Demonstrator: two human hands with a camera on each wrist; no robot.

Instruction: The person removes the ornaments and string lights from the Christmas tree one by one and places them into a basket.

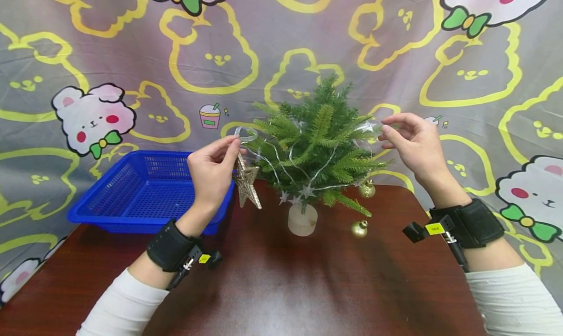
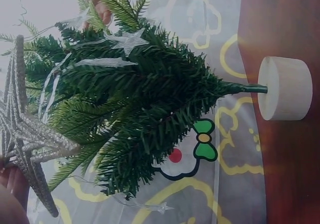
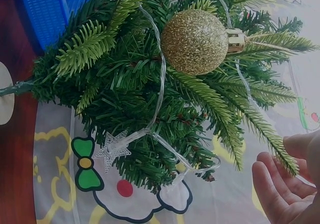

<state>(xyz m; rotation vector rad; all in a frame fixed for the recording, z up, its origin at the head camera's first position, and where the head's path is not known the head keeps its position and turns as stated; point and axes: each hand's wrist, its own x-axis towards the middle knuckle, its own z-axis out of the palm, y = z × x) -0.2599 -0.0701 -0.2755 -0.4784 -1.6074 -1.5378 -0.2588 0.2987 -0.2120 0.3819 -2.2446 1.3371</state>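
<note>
My left hand point(image 1: 211, 167) pinches a glittery gold star ornament point(image 1: 248, 185) near its top, and a silvery loop point(image 1: 245, 135) rises above the fingertips. In the left wrist view the star ornament point(image 2: 22, 129) hangs in front of the branches. A small artificial Christmas tree point(image 1: 318, 136) stands upright on a round pale base point(image 1: 302, 220), wound with a clear string of star lights point(image 1: 307, 191). At the tree's right side is my right hand point(image 1: 415, 143), fingers loosely bent around a branch tip point(image 3: 285, 159); no grip on it shows.
A blue plastic basket point(image 1: 149, 189) stands on the left of the dark red wooden table point(image 1: 264, 287). Two gold balls are on the right: a glittery ball point(image 3: 194, 41) hanging on the tree and a shiny ball point(image 1: 359, 229) below it. A patterned cloth point(image 1: 303, 28) hangs behind.
</note>
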